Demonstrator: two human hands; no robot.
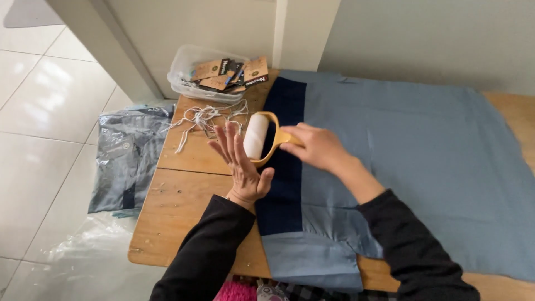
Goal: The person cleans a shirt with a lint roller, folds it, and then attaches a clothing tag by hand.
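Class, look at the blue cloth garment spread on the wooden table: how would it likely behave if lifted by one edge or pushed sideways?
The blue cloth garment lies flat with soft folds at its hem, so it would probably hang limp, not stiff. It looks thin, so likely light. Pushed across the wooden table, it would probably bunch into wrinkles rather than slide whole.

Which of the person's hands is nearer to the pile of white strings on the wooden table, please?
Left. The left hand, open with fingers spread, has its fingertips just below the white strings. The right hand holds the lint roller over the cloth, farther right.
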